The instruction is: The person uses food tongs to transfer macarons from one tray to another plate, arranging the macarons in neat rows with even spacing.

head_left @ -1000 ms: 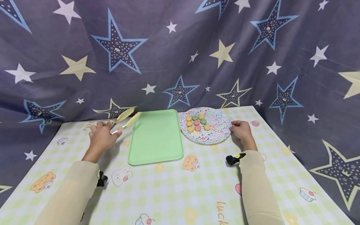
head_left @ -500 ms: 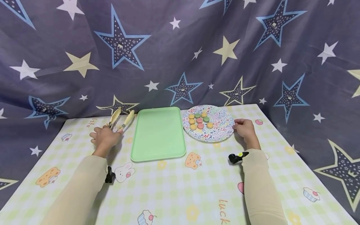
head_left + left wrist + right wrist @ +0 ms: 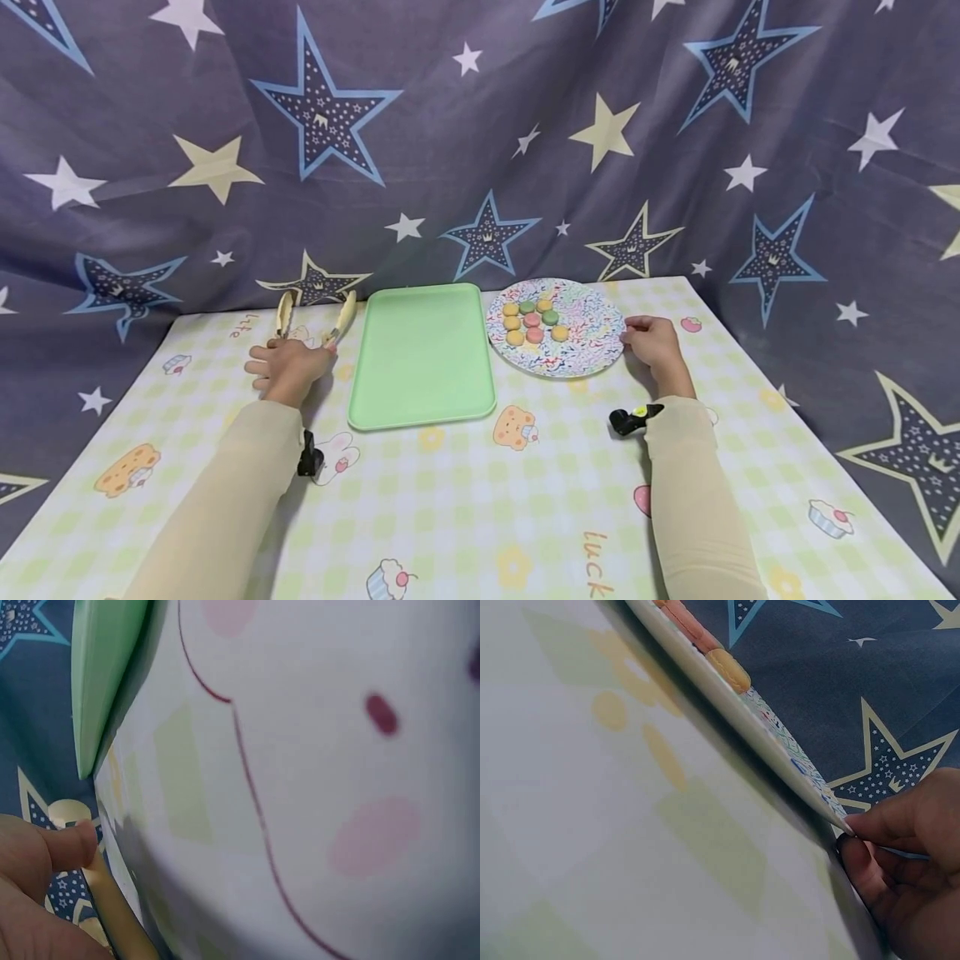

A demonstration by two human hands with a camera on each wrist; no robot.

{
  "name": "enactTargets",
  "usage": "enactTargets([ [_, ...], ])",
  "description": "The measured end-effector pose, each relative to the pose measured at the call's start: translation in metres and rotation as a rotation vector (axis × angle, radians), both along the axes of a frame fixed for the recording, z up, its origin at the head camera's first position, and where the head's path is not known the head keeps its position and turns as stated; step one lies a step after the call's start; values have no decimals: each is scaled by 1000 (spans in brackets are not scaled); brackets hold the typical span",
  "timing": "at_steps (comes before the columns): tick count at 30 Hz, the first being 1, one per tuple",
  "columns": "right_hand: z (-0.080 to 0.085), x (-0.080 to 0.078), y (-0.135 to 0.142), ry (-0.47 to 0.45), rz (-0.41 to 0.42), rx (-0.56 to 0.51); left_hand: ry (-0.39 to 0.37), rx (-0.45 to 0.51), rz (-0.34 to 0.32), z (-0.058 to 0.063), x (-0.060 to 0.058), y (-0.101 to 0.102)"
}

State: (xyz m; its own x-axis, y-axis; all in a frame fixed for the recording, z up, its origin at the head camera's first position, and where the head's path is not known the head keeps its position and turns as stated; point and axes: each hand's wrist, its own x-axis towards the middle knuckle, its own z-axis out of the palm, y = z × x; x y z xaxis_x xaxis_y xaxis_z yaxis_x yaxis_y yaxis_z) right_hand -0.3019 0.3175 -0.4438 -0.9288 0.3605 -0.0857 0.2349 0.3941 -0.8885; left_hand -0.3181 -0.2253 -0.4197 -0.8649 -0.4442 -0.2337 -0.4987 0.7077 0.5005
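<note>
At the left of the table my left hand [image 3: 291, 367] holds a pair of tongs [image 3: 347, 313]; their pale yellow tips point at the backdrop and stand well apart. In the left wrist view the thumb presses along one tong arm [image 3: 116, 907]; most of the handle is hidden by the hand. My right hand [image 3: 656, 350] pinches the right rim of a round speckled plate [image 3: 585, 354] between thumb and fingers, as the right wrist view shows. Several yellow, green and pink macarons [image 3: 532, 320] lie on the plate's left half.
Between the tongs and the plate lies a green rectangular tray [image 3: 423, 358] with a low rim. A checked tablecloth [image 3: 450, 517] with cartoon prints covers the table. Right behind the table hangs a dark starry curtain [image 3: 450, 125].
My left hand has turned, so the tongs swing from leaning right to pointing away from me, and their tips have spread wider. The right hand stays at the plate rim.
</note>
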Motion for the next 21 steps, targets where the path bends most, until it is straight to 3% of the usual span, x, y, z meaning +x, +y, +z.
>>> enactTargets([
  [21, -1, -1, -2, -19, -1, -15, -85, 28, 52, -3, -8, -2],
])
